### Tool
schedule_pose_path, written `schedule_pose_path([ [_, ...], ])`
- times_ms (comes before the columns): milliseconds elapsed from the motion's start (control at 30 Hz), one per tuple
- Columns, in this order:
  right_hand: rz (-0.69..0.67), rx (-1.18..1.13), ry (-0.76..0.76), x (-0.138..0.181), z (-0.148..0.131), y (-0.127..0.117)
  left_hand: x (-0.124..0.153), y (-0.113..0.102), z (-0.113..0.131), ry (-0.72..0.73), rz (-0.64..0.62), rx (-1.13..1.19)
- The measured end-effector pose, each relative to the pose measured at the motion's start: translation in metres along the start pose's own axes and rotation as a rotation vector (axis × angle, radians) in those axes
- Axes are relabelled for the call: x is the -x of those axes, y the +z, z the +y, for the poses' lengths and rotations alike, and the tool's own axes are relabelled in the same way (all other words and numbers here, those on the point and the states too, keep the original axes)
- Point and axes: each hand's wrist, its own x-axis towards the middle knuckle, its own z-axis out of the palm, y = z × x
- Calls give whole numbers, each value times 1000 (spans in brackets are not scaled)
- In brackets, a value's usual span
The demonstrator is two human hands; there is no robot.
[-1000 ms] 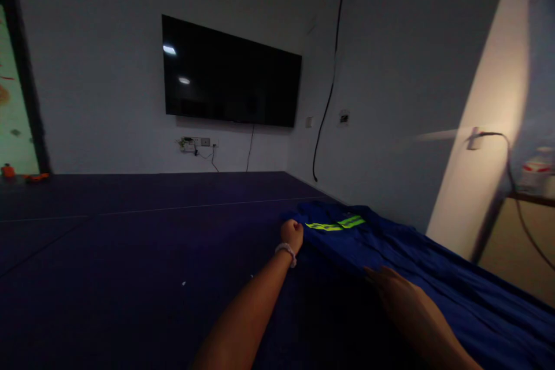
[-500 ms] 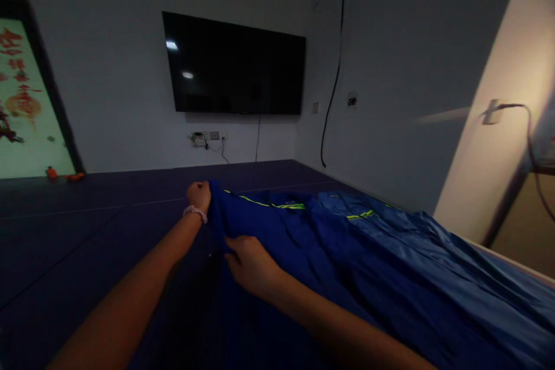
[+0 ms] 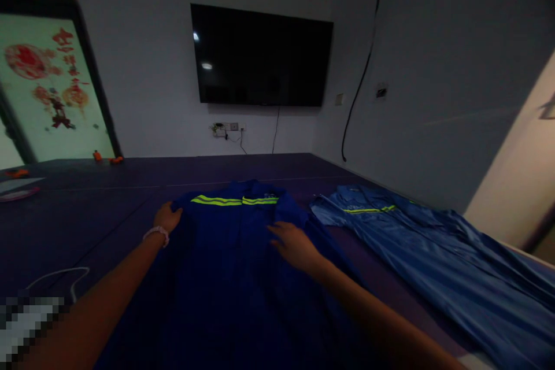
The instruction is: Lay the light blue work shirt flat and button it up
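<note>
On the dark surface (image 3: 108, 196), at far left, lies a white cable (image 3: 60, 273). Next to it, the left hand (image 3: 167, 218) curls its fingers on the jacket (image 3: 234, 254) at the left shoulder, seemingly pinching the cloth. The jacket lies front up in the middle, yellow stripes across the chest, spread between both hands. The right hand (image 3: 292, 243) rests open, palm down, on its right side. Further right lies a paler jacket (image 3: 416, 243), also spread out. By my judgement the laying-out is mostly done: the chest looks flat, the near hem is too dark to judge, and some smoothing is left.
</note>
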Motion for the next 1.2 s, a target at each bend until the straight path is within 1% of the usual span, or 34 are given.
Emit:
schedule_pose_path([
  [33, 39, 31, 112, 8, 26, -6, 5, 5, 8, -9, -58, -34],
  [67, 63, 61, 206, 18, 51, -10, 13, 10, 20, 20, -104, -44],
  [133, 81, 109, 360, 38, 93, -14, 34, 22, 50, 223, -274, -87],
  [200, 68, 127, 456, 56, 121, -11, 61, 34, 82, 398, -456, -110],
  [233, 62, 133, 490, 62, 129, -7, 74, 41, 97, 443, -547, -128],
  [300, 53, 141, 512, 69, 136, 3, 97, 53, 121, 449, -712, -152],
  [333, 52, 142, 519, 69, 136, 9, 105, 59, 128, 433, -760, -163],
  [400, 43, 139, 541, 64, 133, 17, 114, 70, 135, 386, -780, -185],
  [500, 11, 112, 548, 52, 136, 21, 114, 78, 129, 334, -713, -205],
  [567, 0, 109, 540, 46, 143, 18, 110, 79, 121, 341, -648, -211],
  [633, 17, 135, 558, 41, 151, 15, 102, 76, 110, 333, -574, -239],
  [733, 27, 182, 603, 36, 159, 8, 88, 68, 87, 208, -494, -308],
  [800, 17, 186, 611, 35, 160, 2, 79, 63, 67, 103, -486, -346],
  [867, 36, 174, 593, 39, 163, -6, 70, 61, 46, 48, -490, -376],
  [933, 79, 187, 571, 50, 169, -15, 64, 60, 29, 45, -491, -401],
  [1000, 101, 272, 605, 70, 180, -21, 59, 62, 19, 56, -486, -416],
  [1133, 51, 450, 718, 119, 203, -21, 57, 66, 15, 74, -466, -458],
  [1200, 48, 475, 705, 138, 212, -17, 58, 67, 16, 84, -469, -474],
])
